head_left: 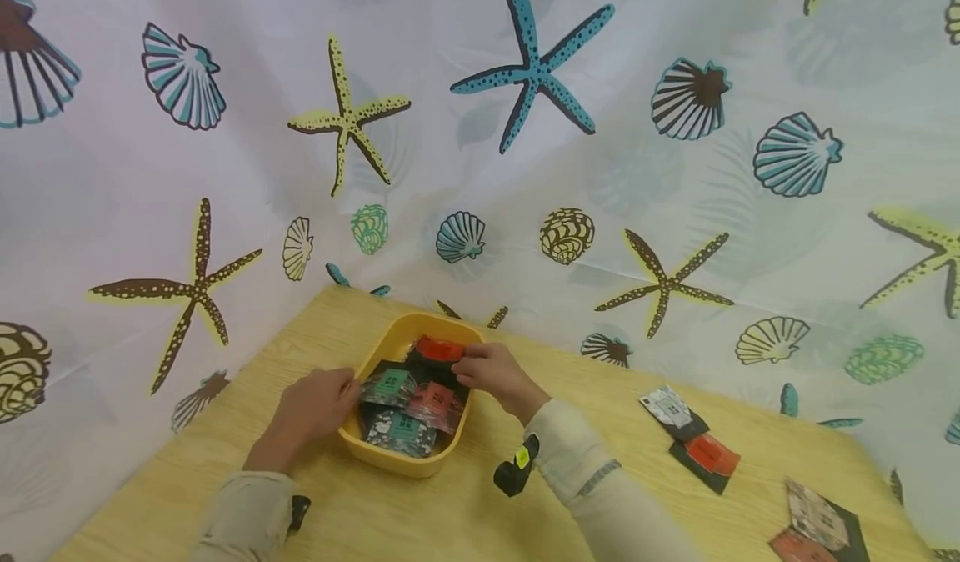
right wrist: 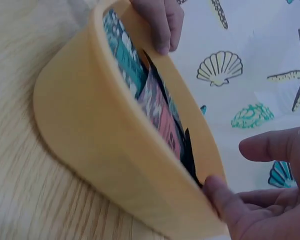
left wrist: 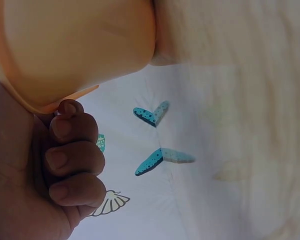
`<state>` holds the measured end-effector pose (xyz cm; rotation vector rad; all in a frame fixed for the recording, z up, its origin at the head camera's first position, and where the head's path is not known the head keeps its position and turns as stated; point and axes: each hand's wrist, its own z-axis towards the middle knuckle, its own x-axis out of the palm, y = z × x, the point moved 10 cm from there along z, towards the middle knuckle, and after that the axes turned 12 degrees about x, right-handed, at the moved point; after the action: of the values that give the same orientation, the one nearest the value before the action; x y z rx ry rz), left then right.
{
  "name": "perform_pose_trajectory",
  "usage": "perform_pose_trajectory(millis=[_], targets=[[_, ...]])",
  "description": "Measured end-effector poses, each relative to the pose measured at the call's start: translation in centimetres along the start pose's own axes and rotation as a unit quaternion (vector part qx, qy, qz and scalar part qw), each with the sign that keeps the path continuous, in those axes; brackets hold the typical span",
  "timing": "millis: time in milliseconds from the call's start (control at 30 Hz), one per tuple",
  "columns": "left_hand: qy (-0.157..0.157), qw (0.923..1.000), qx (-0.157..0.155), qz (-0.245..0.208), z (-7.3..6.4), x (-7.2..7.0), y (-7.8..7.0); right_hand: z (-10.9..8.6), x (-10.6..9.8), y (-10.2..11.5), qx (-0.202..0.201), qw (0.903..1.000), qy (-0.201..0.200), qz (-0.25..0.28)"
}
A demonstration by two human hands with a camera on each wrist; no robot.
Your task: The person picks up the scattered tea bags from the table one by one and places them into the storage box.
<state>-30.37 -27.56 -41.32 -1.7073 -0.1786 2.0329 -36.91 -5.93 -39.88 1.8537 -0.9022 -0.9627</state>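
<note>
A yellow plastic tub (head_left: 393,459) stands on the table with several flat packets inside. Among them are a green-labelled packet (head_left: 392,383), a pink-labelled packet (head_left: 437,403), a teal-labelled patterned packet (head_left: 402,431) and a red-labelled packet (head_left: 438,349) at the far end. My left hand (head_left: 318,399) grips the tub's left rim, its fingers curled under the edge in the left wrist view. At the far right rim is my right hand (head_left: 495,372), beside the red-labelled packet. In the right wrist view its thumb and forefinger are spread apart, with one digit touching the rim (right wrist: 210,200).
To the right on the wooden table (head_left: 600,429) lie a white-and-black packet (head_left: 670,409) and a red-and-black packet (head_left: 705,459), overlapping. More packets (head_left: 821,519) lie nearer the right corner. A shell-and-starfish cloth (head_left: 420,253) hangs behind the tub and along the left side.
</note>
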Motion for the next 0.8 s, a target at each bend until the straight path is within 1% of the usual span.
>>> perform_pose_trajectory(millis=[67,133,233,333,400,500,567,633,700,800], targets=[[0.003,1.0,-0.002,-0.004,-0.1,0.4,0.0,0.2,0.7,-0.1,0.005,0.9998,0.002,-0.016],[0.002,1.0,-0.005,-0.004,-0.1,0.6,0.0,0.4,1.5,-0.2,0.005,0.9994,0.015,-0.029],[-0.002,1.0,-0.005,-0.006,-0.1,0.9,0.0,0.6,2.5,-0.2,-0.005,0.9985,0.049,-0.023],[-0.005,1.0,0.001,-0.004,-0.2,1.1,-0.1,0.2,2.5,-0.2,-0.019,0.9973,0.068,-0.021],[-0.007,0.9999,0.007,-0.004,-0.2,1.1,-0.2,-0.5,1.9,-0.1,-0.029,0.9969,0.067,-0.029],[-0.016,0.9998,0.012,-0.003,-0.2,0.9,-0.4,-2.0,-0.4,0.1,-0.046,0.9964,0.048,-0.053],[-0.023,0.9996,0.018,-0.001,-0.1,0.7,-0.5,-3.5,-2.7,-0.1,-0.06,0.9944,0.027,-0.084],[-0.027,0.9994,0.021,0.003,0.0,0.4,-0.6,-5.3,-5.5,-0.7,-0.073,0.9904,0.0,-0.118],[-0.028,0.9993,0.024,0.008,0.0,0.1,-0.6,-7.3,-8.7,-1.9,-0.076,0.9853,-0.024,-0.151],[-0.028,0.9993,0.022,0.011,0.0,-0.3,-0.3,-10.4,-13.7,-4.4,-0.063,0.9777,-0.059,-0.192]])
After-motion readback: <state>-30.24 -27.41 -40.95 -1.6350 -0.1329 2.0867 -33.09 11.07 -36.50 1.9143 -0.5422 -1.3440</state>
